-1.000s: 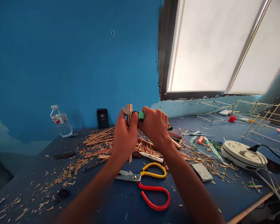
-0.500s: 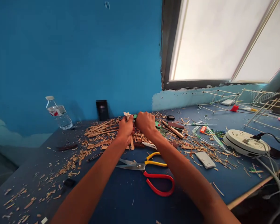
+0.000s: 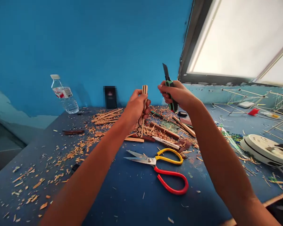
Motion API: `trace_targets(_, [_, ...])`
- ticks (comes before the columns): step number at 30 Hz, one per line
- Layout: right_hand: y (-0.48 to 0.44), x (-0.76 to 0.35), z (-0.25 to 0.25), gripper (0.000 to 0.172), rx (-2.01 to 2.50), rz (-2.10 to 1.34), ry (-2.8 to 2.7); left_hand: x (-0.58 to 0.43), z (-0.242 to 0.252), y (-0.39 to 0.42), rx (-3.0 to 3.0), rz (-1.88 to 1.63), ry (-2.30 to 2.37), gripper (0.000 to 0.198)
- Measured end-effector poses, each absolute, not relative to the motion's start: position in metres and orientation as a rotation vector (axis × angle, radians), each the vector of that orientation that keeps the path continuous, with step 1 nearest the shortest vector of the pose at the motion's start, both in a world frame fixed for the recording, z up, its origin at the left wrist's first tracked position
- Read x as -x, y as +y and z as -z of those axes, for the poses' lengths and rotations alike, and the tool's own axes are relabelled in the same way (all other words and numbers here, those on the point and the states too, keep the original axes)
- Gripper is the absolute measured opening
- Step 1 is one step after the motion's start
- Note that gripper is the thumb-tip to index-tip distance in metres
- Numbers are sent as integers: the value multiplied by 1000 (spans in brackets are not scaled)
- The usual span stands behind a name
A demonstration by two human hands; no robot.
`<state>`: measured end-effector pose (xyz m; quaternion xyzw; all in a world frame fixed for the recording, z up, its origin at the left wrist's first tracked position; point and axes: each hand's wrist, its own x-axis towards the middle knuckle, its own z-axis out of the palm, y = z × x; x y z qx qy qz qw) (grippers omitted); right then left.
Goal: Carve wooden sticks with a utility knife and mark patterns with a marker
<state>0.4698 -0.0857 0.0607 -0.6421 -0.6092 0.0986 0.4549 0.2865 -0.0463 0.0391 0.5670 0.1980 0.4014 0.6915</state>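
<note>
My left hand (image 3: 137,106) is wrapped round a wooden strip (image 3: 141,125) marked with dark wavy lines, held upright over the shavings. My fingers cover its middle. To the right, my right hand (image 3: 176,92) grips a green and black utility knife (image 3: 169,82), its dark blade pointing up and apart from the wood. Below the hands, scissors (image 3: 153,160) with one yellow and one red handle lie with blades slightly parted. A white marker pen (image 3: 166,142) rests just behind them, beside brown wooden pieces.
Wood shavings (image 3: 85,144) litter the blue table (image 3: 122,194), with a pile of thin sticks (image 3: 106,116) at the back. A water bottle (image 3: 66,95) and a black phone-like object (image 3: 110,98) stand by the wall. At right are a round power strip (image 3: 261,146) and stick frames (image 3: 240,100).
Both hands have risen and moved apart, bringing the knife and the marked strip into plain view. The camera view has shifted, too.
</note>
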Motion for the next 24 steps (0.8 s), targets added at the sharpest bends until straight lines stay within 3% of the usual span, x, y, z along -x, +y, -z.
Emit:
trace_targets(5, [-121, -431, -58, 35, 1442, 204, -1615, -271, -59, -66, -1398, -998, 314, 10])
trace_targets(10, [-139, -419, -59, 25, 1446, 549, -1547, -255, -71, -91, -1560, -910, 116, 7])
trace_targets(19, [-156, -415, -68, 12, 1455, 708, -1543, -247, -76, -98, -1571, -828, 3, 22])
trace_targets(24, [-159, -415, -70, 7, 1487, 746, -1581, -245, -74, -103, -1754, -927, 74, 21])
